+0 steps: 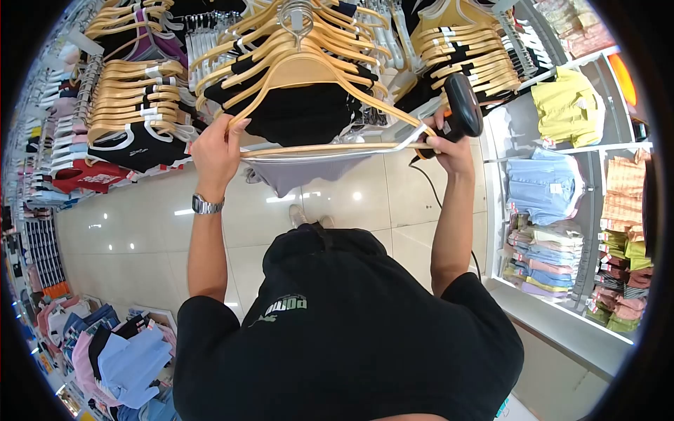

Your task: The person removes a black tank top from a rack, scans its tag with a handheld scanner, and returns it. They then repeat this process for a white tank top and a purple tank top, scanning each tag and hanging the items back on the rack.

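A wooden hanger point(302, 70) with a bottom bar hangs at the front of a row of similar hangers. My left hand point(216, 151), below a wrist with a metal watch, is closed round the hanger's left corner. At its right corner is my right hand point(449, 144), closed on the hanger and also holding a black handheld scanner point(462, 105) with a cable running down. A grey-lilac garment point(305, 172) with a white edge hangs at the bar. Black garments point(302, 112) show behind the hanger.
More wooden hangers with a black top point(137, 146) hang at the left, beside a red garment point(88, 175). White shelves point(562, 154) at the right hold a yellow shirt point(569, 105) and a blue shirt point(544, 186). Folded clothes point(133, 365) lie at the lower left, above a tiled floor point(260, 238).
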### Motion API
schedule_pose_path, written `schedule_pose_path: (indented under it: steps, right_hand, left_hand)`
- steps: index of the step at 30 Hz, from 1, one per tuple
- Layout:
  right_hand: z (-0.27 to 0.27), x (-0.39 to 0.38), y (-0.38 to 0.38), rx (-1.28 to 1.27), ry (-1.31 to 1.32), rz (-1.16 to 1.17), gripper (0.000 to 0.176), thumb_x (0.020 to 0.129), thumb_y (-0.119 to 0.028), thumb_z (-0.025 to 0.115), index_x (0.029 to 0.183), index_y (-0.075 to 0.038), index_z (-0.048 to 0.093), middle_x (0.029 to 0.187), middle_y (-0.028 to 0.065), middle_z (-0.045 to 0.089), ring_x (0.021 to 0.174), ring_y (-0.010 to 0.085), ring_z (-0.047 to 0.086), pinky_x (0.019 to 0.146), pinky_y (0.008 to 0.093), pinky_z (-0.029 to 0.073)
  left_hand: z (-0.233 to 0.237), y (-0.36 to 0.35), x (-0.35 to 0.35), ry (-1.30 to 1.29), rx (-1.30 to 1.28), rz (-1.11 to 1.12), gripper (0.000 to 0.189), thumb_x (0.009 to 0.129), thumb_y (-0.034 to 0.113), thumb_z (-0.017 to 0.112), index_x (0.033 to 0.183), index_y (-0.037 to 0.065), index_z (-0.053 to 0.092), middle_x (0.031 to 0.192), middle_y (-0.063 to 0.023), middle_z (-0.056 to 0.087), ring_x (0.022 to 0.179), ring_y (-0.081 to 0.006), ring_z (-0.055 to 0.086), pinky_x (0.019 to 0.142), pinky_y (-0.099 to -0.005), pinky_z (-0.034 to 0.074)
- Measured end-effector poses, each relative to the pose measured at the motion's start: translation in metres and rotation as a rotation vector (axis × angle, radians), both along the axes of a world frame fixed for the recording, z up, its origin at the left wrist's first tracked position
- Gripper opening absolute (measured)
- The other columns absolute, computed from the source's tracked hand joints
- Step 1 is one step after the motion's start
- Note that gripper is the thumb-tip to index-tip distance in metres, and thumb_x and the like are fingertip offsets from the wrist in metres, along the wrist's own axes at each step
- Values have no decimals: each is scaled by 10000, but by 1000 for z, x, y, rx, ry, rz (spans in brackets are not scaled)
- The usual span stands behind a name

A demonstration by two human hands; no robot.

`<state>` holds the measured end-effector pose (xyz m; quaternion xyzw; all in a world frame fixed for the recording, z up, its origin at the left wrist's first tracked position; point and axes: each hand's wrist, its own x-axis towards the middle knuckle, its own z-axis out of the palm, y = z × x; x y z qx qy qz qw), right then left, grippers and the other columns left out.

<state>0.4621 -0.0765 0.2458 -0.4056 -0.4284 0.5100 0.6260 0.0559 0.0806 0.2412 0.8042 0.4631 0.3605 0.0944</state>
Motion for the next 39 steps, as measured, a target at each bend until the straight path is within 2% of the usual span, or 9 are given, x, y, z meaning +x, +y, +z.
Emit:
schedule_pose_path:
  steps: [6,11,17,23,27,30,33,39]
  right_hand:
    - [-29,2,29,-96,14,-38,379,745,46,762,970,-81,485,1015,188,680,968,218,647,857,353,523]
    - [-70,8,33,-85,111,-133,354,769,65,731,978,-88,490,993,142,668,906,191,623,793,331,488]
    - [-71,-5,40,-56,193,-192,335,799,73,699,997,-88,481,994,141,662,874,206,633,788,348,510]
    - [-102,0,43,-119,212,-242,307,813,68,686,1002,-80,496,955,129,657,828,207,632,768,353,530]
    - [-84,-12,44,-103,208,-321,296,820,52,690,1006,-80,501,932,115,648,810,202,624,760,351,531]
    - [-77,-8,47,-76,213,-282,288,849,24,675,1035,-97,492,913,55,558,819,172,594,751,344,544]
    - [-77,-9,52,-63,245,-294,274,833,27,694,1002,-80,507,912,106,646,802,200,619,753,347,527]
    - [-99,-11,49,-95,311,-323,267,846,25,689,1004,-97,511,908,70,611,815,197,619,749,363,529]
  left_hand:
    - [-17,16,-3,9,-73,30,322,938,376,656,882,59,657,680,-94,622,614,-291,609,550,-383,451]
    - [-29,26,0,-47,10,3,307,912,361,689,897,55,669,742,-86,654,638,-279,624,570,-377,469]
    - [-30,29,1,-70,90,-3,293,892,331,719,897,41,676,752,-83,659,640,-263,628,577,-360,479]
    - [-42,33,2,-83,-4,-57,285,881,319,732,915,39,693,775,-92,680,663,-259,647,586,-352,489]
    - [-39,35,0,-67,79,-53,283,874,315,739,931,40,703,795,-93,692,652,-256,654,579,-340,495]
    - [-24,35,1,-81,98,-51,280,866,310,749,932,41,706,795,-87,693,628,-249,650,566,-337,493]
    - [-17,36,4,-60,56,-52,273,858,302,757,927,43,707,791,-80,693,614,-242,645,557,-337,490]
    - [-31,34,3,-74,84,-71,262,858,292,758,925,43,707,784,-69,689,631,-243,650,560,-337,491]
